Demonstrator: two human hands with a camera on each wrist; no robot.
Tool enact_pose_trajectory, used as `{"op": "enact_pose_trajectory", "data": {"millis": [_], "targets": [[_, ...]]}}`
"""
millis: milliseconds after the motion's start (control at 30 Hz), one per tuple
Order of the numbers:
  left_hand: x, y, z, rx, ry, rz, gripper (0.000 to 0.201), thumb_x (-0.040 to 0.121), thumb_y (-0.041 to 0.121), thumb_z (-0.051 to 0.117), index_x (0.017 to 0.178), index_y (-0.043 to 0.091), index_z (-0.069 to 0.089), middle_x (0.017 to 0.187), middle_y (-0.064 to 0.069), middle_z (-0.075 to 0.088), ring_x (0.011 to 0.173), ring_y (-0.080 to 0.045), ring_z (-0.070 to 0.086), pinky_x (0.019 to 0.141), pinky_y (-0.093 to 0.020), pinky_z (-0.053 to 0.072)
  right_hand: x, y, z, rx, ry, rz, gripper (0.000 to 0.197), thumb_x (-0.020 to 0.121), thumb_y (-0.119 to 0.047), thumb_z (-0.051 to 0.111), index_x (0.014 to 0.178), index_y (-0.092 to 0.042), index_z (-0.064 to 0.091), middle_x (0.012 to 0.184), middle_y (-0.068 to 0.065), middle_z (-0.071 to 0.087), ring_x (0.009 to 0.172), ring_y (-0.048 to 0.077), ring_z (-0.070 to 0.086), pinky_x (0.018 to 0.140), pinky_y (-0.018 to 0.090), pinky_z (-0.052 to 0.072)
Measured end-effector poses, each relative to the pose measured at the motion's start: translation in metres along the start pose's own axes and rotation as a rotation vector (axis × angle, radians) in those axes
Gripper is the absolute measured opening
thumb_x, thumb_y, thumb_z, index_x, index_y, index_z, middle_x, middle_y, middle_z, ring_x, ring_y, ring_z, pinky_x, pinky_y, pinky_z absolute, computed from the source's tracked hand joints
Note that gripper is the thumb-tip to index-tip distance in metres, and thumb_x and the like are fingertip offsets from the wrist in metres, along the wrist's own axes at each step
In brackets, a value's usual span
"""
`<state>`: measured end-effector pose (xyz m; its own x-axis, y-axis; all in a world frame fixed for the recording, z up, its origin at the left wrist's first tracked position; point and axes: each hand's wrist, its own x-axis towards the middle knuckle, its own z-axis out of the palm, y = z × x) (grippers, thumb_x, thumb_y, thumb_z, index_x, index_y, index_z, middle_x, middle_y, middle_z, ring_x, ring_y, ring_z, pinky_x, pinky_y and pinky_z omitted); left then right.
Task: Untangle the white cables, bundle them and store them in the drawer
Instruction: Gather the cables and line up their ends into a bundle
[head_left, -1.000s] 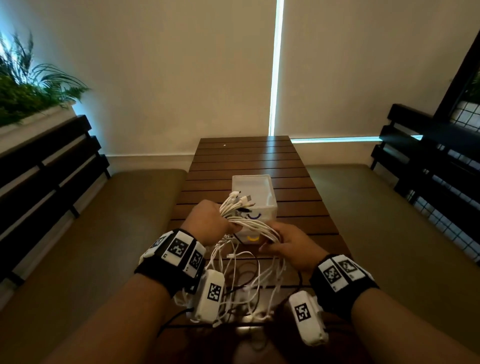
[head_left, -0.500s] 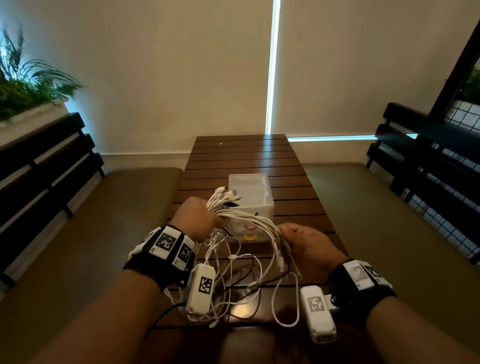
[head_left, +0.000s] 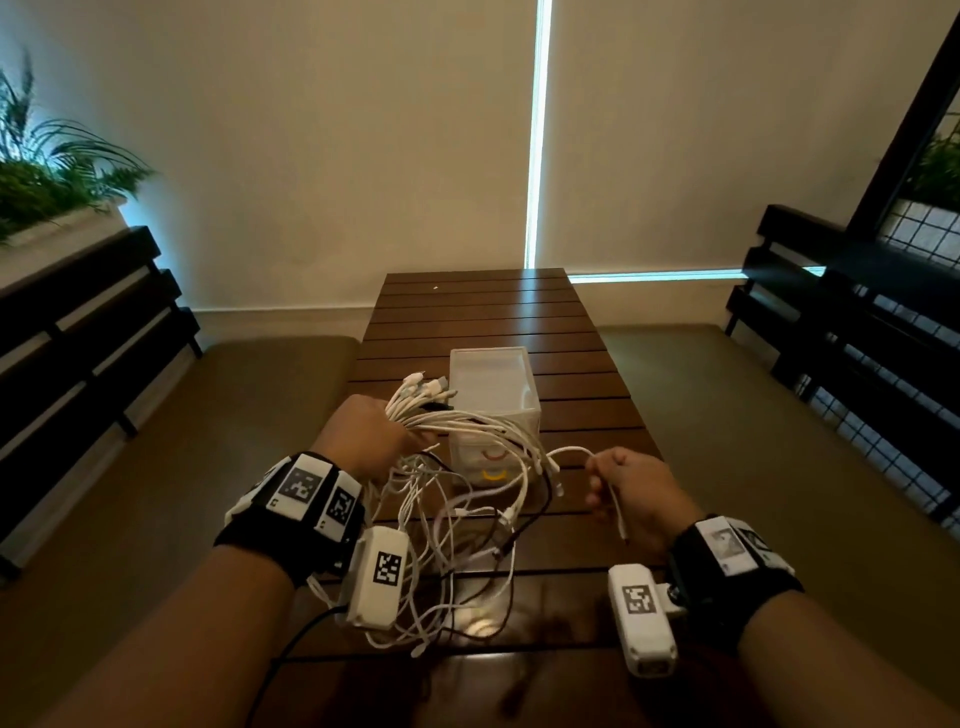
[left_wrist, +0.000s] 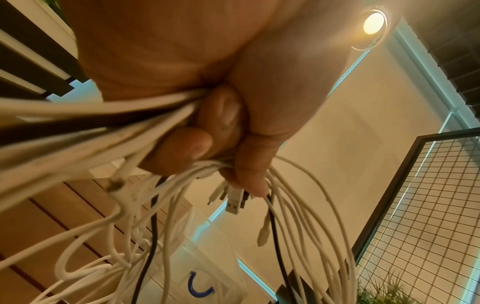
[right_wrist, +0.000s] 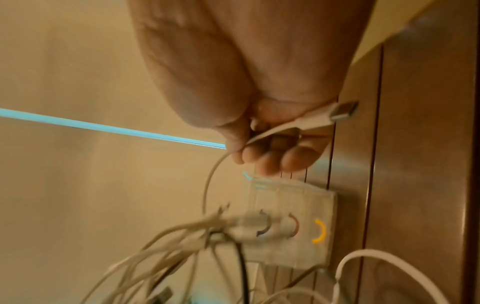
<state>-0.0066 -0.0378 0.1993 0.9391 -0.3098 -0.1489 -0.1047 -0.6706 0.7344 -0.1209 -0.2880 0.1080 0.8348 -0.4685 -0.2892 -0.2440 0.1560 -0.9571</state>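
My left hand (head_left: 371, 441) (left_wrist: 207, 127) grips a thick bunch of white cables (head_left: 457, 499) (left_wrist: 182, 205) near their plug ends, which fan out above the fist. The rest of the cables hang in a tangle down to the wooden table (head_left: 483, 312). My right hand (head_left: 631, 493) (right_wrist: 265, 144) holds one white cable (head_left: 571, 451) (right_wrist: 293, 125) pulled out to the right, its plug end sticking out past the palm. Behind the cables stands a small translucent drawer unit (head_left: 493, 395) (right_wrist: 291, 224) with coloured curved handles.
A thin black cable (head_left: 540, 499) runs through the white tangle. Cushioned benches (head_left: 156, 441) with dark slatted backs flank the table on both sides. A planter (head_left: 52, 176) sits at the upper left and a wire grid panel (head_left: 914, 332) at the right.
My right hand has moved away from the bunch to the right, drawing a single white cable out with it. My left hand keeps its hold on the bunch.
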Motion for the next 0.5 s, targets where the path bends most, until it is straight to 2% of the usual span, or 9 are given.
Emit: {"op": "enact_pose_trajectory", "data": {"millis": [67, 133, 267, 300, 367, 400, 467, 500], "targets": [[0.001, -0.001, -0.006, -0.004, 0.017, -0.014, 0.019, 0.079, 0.021, 0.077, 0.078, 0.004, 0.068, 0.071, -0.010, 0.067, 0.057, -0.019, 0.058, 0.060, -0.031, 0.048, 0.006, 0.008, -0.013, -0.118, 0.088, 0.001, 0.026, 0.101, -0.010, 0.043, 0.081, -0.006, 0.059, 0.061, 0.003, 0.045, 0.047, 0.014, 0.037, 0.046, 0.023, 0.029], [0.002, -0.002, -0.010, 0.018, 0.032, -0.017, 0.020, 0.079, 0.020, 0.077, 0.079, 0.003, 0.068, 0.070, -0.010, 0.066, 0.057, -0.018, 0.058, 0.058, -0.030, 0.047, 0.011, 0.016, -0.027, -0.259, 0.133, 0.018, 0.026, 0.099, -0.007, 0.045, 0.078, -0.006, 0.059, 0.058, 0.004, 0.044, 0.047, 0.015, 0.034, 0.045, 0.023, 0.026], [0.005, -0.001, -0.021, 0.036, 0.075, -0.009, 0.020, 0.080, 0.021, 0.076, 0.077, 0.003, 0.067, 0.064, -0.007, 0.063, 0.052, -0.016, 0.056, 0.051, -0.027, 0.045, 0.016, 0.035, -0.054, -0.559, 0.209, 0.119, 0.025, 0.096, -0.005, 0.047, 0.076, -0.003, 0.061, 0.059, 0.009, 0.051, 0.051, 0.020, 0.046, 0.045, 0.027, 0.037], [0.005, 0.000, -0.025, 0.042, 0.087, -0.007, 0.021, 0.079, 0.022, 0.077, 0.075, 0.004, 0.067, 0.063, -0.006, 0.062, 0.051, -0.015, 0.056, 0.050, -0.026, 0.043, 0.015, 0.042, -0.060, -0.644, 0.205, 0.141, 0.026, 0.096, -0.006, 0.047, 0.074, -0.005, 0.060, 0.062, 0.008, 0.052, 0.056, 0.022, 0.050, 0.050, 0.030, 0.043], [0.005, 0.002, -0.031, 0.071, 0.113, -0.008, 0.024, 0.078, 0.025, 0.077, 0.070, 0.006, 0.064, 0.062, -0.005, 0.061, 0.051, -0.016, 0.056, 0.050, -0.026, 0.043, 0.017, 0.059, -0.073, -0.820, 0.175, 0.186, 0.028, 0.095, -0.006, 0.047, 0.069, -0.012, 0.053, 0.065, 0.004, 0.050, 0.062, 0.021, 0.052, 0.069, 0.037, 0.053], [0.006, 0.003, -0.033, 0.071, 0.125, -0.009, 0.025, 0.078, 0.024, 0.078, 0.072, 0.004, 0.065, 0.063, -0.006, 0.061, 0.053, -0.019, 0.056, 0.052, -0.028, 0.046, 0.021, 0.068, -0.080, -0.859, 0.158, 0.210, 0.024, 0.095, -0.006, 0.047, 0.072, -0.012, 0.053, 0.066, 0.002, 0.048, 0.059, 0.017, 0.049, 0.071, 0.036, 0.053], [0.008, 0.003, -0.037, 0.004, 0.171, -0.038, 0.027, 0.076, 0.020, 0.079, 0.082, -0.002, 0.064, 0.065, -0.010, 0.059, 0.056, -0.024, 0.056, 0.062, -0.035, 0.053, 0.020, 0.081, -0.088, -0.900, 0.143, 0.292, 0.012, 0.093, -0.003, 0.048, 0.094, -0.005, 0.060, 0.068, 0.002, 0.047, 0.057, 0.013, 0.047, 0.061, 0.029, 0.050], [0.009, 0.002, -0.040, -0.029, 0.197, -0.059, 0.027, 0.076, 0.018, 0.078, 0.084, -0.003, 0.063, 0.064, -0.010, 0.057, 0.055, -0.024, 0.055, 0.063, -0.036, 0.053, 0.019, 0.088, -0.093, -0.895, 0.172, 0.326, 0.020, 0.092, -0.002, 0.050, 0.107, 0.002, 0.063, 0.073, 0.005, 0.052, 0.061, 0.015, 0.051, 0.058, 0.027, 0.047]]}}
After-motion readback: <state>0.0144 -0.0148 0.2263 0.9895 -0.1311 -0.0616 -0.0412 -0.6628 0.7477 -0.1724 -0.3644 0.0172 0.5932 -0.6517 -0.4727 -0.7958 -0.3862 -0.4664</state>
